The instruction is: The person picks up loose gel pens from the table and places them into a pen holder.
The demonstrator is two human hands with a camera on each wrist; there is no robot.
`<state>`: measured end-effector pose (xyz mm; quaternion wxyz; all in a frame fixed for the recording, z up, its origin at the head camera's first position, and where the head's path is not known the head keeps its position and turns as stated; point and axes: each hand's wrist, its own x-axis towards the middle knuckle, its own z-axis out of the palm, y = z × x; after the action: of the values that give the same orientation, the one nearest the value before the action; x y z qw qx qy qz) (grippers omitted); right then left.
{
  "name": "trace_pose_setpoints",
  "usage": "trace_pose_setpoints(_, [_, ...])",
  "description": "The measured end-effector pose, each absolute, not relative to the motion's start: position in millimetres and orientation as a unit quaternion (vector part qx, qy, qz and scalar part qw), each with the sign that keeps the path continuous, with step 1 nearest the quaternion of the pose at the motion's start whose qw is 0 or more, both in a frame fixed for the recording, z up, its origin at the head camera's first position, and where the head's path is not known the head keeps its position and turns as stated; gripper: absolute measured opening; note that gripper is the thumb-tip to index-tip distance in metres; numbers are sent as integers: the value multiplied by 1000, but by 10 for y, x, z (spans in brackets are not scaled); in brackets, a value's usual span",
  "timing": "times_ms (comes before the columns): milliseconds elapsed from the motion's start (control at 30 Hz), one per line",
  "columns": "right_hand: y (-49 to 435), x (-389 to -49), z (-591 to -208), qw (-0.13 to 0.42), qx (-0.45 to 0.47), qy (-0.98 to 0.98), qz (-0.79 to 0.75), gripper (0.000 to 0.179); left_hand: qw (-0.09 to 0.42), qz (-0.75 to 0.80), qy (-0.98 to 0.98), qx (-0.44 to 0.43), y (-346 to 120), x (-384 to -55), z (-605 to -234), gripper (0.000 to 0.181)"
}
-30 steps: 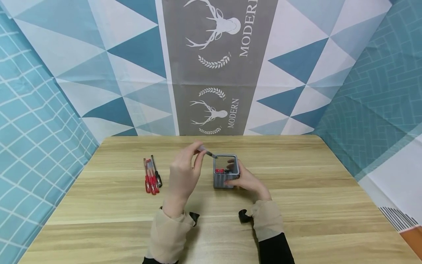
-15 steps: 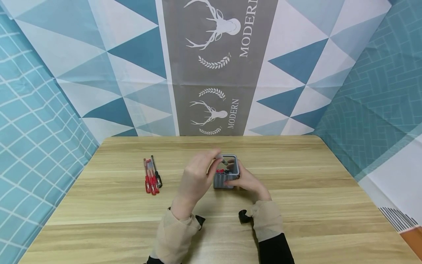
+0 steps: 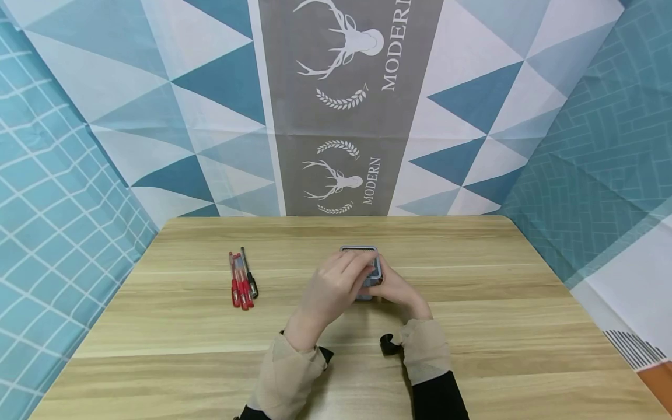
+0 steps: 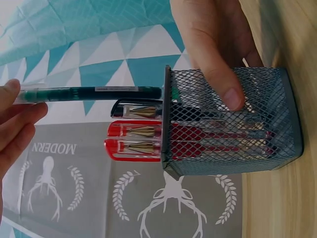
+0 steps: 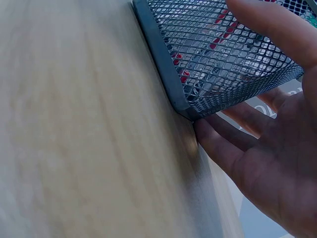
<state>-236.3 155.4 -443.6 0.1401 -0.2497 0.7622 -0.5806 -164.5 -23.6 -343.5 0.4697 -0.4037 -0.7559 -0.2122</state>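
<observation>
In the left wrist view, the left hand (image 4: 17,121) pinches a green pen (image 4: 94,93), its end just inside the mouth of the mesh holder (image 4: 233,136); this looks like insertion, calling for a straight push. In the right wrist view, the right hand (image 5: 280,141) grips the mesh holder. In the head view, loose pens (image 3: 244,287) lie leftward on the table (image 3: 488,326).

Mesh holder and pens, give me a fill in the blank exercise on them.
The ____ hand pinches the green pen.
The ____ hand grips the mesh holder.
Inside the holder stand one black pen and two ____ pens.
Of the loose pens on the table, just one is ____.
Missing words: left; right; red; black.
</observation>
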Motion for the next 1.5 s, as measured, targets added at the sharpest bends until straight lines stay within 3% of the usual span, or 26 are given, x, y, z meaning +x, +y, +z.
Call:
trace_pose_setpoints(267, [1560,-2311,-4354,163,-204,792,-552,71,468,-177,-760,-415,-187,-1699,-3516,22])
trace_pose_setpoints(700, [1515,-2221,-4162,171,-213,778,-566,82,426,-156,-799,-395,-179,-1720,-3613,34])
trace_pose_setpoints(900, [1548,-2290,-4382,166,-214,780,-563,72,397,-153,-821,-381,-160,-1717,-3717,29])
trace_pose_setpoints(1067, [1552,-2326,-4456,153,-206,790,-557,76,367,-163,-836,-374,-152,-1735,-3761,25])
trace_pose_setpoints(1500, [1505,-2224,-4174,158,-202,780,-571,80,351,-156,-849,-363,-137,-1796,-3812,19])
